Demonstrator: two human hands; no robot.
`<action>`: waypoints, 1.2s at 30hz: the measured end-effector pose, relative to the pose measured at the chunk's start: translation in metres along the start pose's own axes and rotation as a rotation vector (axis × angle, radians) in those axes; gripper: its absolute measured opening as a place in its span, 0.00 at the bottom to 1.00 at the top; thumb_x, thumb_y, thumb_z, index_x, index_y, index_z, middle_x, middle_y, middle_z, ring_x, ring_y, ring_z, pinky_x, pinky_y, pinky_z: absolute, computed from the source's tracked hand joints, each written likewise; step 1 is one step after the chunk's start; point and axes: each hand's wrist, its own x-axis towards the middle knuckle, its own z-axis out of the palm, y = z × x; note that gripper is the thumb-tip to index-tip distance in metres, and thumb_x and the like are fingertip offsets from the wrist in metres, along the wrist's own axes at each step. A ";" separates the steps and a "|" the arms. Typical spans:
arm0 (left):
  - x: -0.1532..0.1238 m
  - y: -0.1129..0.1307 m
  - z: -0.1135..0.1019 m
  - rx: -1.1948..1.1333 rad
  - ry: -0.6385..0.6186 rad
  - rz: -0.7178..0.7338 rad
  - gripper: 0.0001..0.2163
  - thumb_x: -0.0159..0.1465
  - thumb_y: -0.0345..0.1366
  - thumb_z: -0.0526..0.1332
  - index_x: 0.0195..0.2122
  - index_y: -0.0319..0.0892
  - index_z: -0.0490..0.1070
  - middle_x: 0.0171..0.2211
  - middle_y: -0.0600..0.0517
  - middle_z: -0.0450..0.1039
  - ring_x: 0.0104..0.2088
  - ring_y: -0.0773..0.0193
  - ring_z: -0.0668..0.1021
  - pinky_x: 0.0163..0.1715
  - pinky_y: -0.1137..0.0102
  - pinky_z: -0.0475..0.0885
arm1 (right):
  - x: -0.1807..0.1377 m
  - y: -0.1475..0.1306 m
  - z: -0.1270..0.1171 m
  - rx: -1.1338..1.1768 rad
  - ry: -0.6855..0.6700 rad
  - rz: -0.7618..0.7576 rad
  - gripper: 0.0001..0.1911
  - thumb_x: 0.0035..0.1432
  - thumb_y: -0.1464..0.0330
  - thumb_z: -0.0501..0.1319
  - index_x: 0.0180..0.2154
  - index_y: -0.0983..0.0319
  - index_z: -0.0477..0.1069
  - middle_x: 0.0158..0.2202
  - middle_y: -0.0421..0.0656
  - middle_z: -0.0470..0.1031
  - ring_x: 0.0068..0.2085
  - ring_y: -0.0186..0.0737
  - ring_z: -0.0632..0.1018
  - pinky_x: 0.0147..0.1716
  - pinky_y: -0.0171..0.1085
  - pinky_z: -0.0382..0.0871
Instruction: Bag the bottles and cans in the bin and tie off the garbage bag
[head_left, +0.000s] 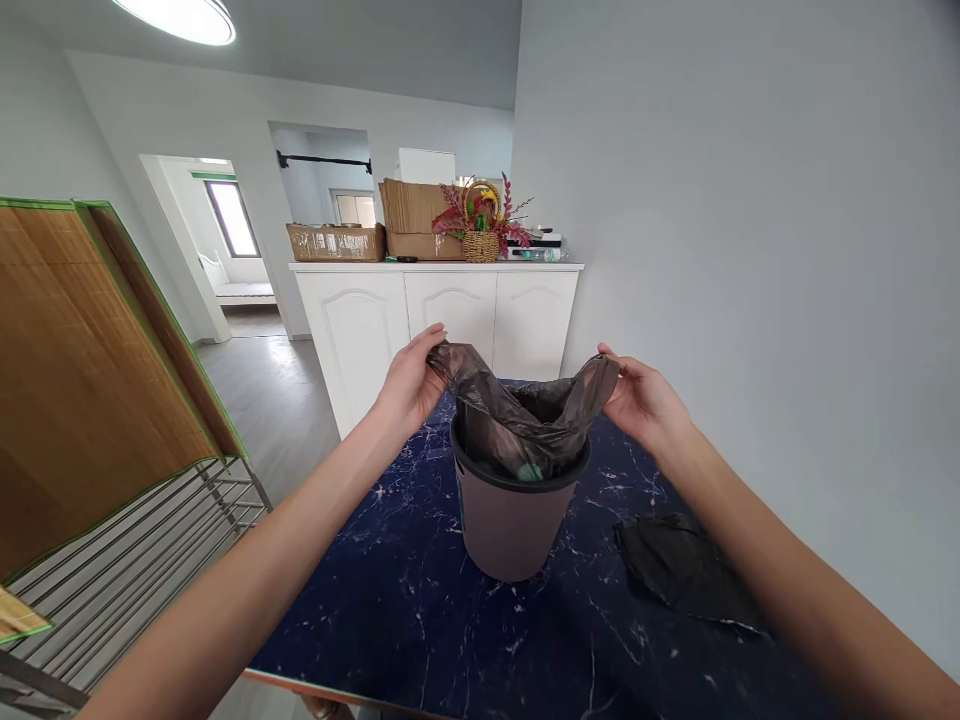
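Observation:
A black plastic trash bag (pixel 517 425) is stretched between my two hands, its lower part hanging inside a trash can (pixel 517 525). My left hand (pixel 414 378) is closed on the bag's left upper edge, above and left of the can's black rim. On the other side, my right hand (pixel 643 398) pinches the right upper edge, slightly above the rim. The bag's mouth sags in the middle between them. The can stands upright on a dark blue marbled table (pixel 420 620). Something pale green shows faintly through the bag near the rim.
Another black plastic bag (pixel 682 565) lies flat at the right, partly behind my right forearm. Beyond the table stands a white cabinet (pixel 360 330) with cardboard boxes (pixel 337 242) and a flower basket (pixel 480 245). A metal rack (pixel 165 560) with a bamboo mat (pixel 97 380) is at left.

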 end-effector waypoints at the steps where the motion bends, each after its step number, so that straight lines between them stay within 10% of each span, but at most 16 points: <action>1: 0.005 -0.003 0.001 -0.014 0.031 0.006 0.06 0.66 0.25 0.66 0.43 0.38 0.74 0.29 0.53 0.76 0.27 0.67 0.79 0.31 0.73 0.76 | 0.005 0.002 -0.001 0.011 0.018 -0.002 0.13 0.57 0.80 0.60 0.43 0.62 0.73 0.26 0.37 0.74 0.27 0.35 0.79 0.27 0.31 0.79; 36: 0.053 0.036 0.081 -0.097 -0.083 0.266 0.09 0.62 0.22 0.70 0.35 0.42 0.73 0.28 0.56 0.74 0.26 0.69 0.76 0.29 0.74 0.72 | 0.072 -0.026 0.025 0.138 -0.001 -0.109 0.12 0.59 0.81 0.61 0.39 0.59 0.69 0.29 0.37 0.74 0.25 0.31 0.78 0.25 0.29 0.80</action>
